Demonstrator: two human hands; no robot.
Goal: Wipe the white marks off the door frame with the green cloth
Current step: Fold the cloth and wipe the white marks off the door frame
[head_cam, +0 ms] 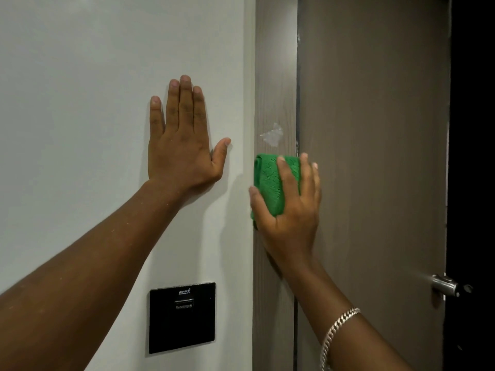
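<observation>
A grey-brown wood-grain door frame (pixel 274 76) runs top to bottom in the middle of the head view. A white mark (pixel 272 135) sits on it at mid height. Just below that mark my right hand (pixel 290 207) presses a folded green cloth (pixel 270 183) flat against the frame; the cloth's top edge lies a little under the mark. My left hand (pixel 182 145) rests flat on the white wall (pixel 80 103) to the left of the frame, fingers up and spread, holding nothing.
The brown door (pixel 375 156) stands to the right of the frame, with a metal handle (pixel 446 286) at its right edge and darkness beyond. A black wall panel (pixel 182 317) is mounted low on the wall, left of the frame.
</observation>
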